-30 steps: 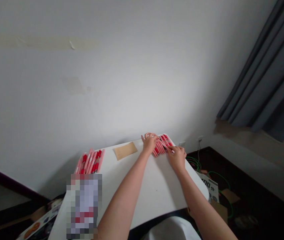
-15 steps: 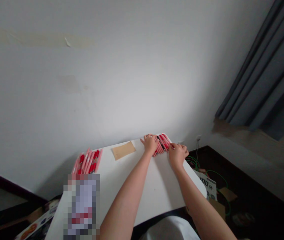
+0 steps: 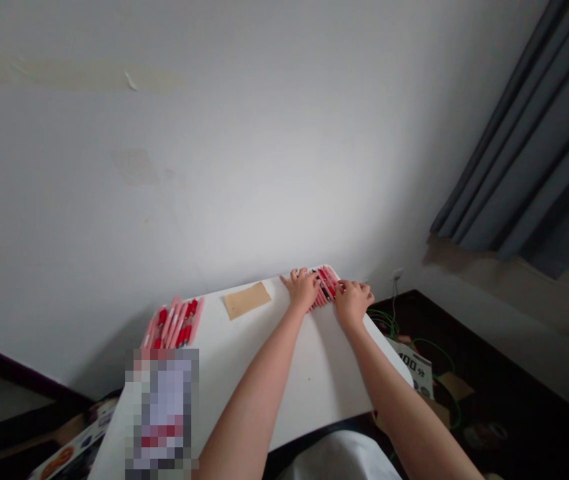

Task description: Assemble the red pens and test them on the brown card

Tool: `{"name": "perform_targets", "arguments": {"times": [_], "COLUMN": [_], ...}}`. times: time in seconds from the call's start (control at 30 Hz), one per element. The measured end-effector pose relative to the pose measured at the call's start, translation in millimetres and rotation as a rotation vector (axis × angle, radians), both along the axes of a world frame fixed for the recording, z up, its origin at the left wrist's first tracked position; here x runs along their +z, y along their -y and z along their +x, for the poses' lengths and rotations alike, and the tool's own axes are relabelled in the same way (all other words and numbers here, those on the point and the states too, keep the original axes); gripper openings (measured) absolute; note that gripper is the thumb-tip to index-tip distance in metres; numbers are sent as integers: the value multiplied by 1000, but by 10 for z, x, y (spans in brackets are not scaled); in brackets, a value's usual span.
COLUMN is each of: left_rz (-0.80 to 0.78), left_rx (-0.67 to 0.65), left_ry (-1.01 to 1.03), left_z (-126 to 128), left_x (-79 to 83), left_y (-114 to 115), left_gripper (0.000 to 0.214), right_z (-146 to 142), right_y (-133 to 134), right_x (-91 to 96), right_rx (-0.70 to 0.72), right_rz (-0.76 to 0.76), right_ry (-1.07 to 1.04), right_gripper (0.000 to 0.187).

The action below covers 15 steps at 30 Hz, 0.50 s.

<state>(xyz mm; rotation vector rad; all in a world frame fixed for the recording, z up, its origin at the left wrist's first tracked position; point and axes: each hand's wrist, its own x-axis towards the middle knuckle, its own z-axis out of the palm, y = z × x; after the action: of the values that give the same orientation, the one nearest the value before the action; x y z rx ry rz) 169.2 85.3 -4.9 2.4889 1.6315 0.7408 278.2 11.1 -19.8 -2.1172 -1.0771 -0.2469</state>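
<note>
Near the far right corner of the white table (image 3: 264,347), a row of pink and red pens (image 3: 328,283) lies side by side, with a black one among them. My left hand (image 3: 304,291) rests over the left part of the row, fingers spread, hiding some pens. At the right end, the bent fingers of my right hand (image 3: 353,303) touch the outer pens; they look slightly apart, with no pen visibly lifted. A second bunch of pink and red pens (image 3: 177,323) sits at the table's left side.
A tan paper rectangle (image 3: 247,301) lies by the far edge. A blurred-out item (image 3: 167,400) covers the near left of the table. A wall (image 3: 244,167) stands behind. On the floor at right are green cable (image 3: 457,353) and cardboard (image 3: 434,411).
My right hand has shifted slightly up and left along the right end of the pen row. My left hand has moved slightly right over the pens. The view has shifted a little.
</note>
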Motion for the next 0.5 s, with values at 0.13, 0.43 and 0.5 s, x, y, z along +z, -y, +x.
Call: {"name": "perform_targets", "arguments": {"times": [0.13, 0.43, 0.5], "left_rz": [-11, -28, -34], "left_rx": [4, 11, 15], "left_ry": [-15, -16, -12], "left_z": [-2, -5, -3], "left_x": [-1, 31, 38], "left_y": [13, 28, 26], "left_gripper": [31, 31, 31], "right_z": [-13, -29, -31], "right_y": [-1, 16, 17], "right_x": [3, 17, 18], "right_rx": [13, 2, 2], "right_rz": [-34, -59, -62], "right_ry": [4, 1, -11], "right_gripper": [29, 29, 30]}}
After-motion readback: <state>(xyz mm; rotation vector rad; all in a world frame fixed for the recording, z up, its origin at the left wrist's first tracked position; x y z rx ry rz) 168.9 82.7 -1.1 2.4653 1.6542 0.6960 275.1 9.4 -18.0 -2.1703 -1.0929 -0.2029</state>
